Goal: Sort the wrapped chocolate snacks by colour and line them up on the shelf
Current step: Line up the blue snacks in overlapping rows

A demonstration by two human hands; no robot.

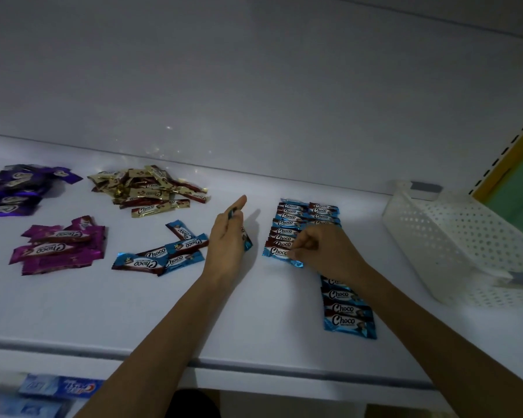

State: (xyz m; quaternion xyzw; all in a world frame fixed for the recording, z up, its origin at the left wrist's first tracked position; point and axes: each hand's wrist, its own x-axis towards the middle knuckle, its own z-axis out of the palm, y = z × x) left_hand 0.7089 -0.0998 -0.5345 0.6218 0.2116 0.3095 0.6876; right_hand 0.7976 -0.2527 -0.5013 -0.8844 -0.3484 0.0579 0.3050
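A white perforated basket sits at the far right, and blurred blue boxes lie below, lower left.

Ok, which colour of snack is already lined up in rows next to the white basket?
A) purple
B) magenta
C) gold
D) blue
D: the blue snacks lie in overlapping rows left of the white basket, while the gold heap, magenta heap and purple heap are loose piles.
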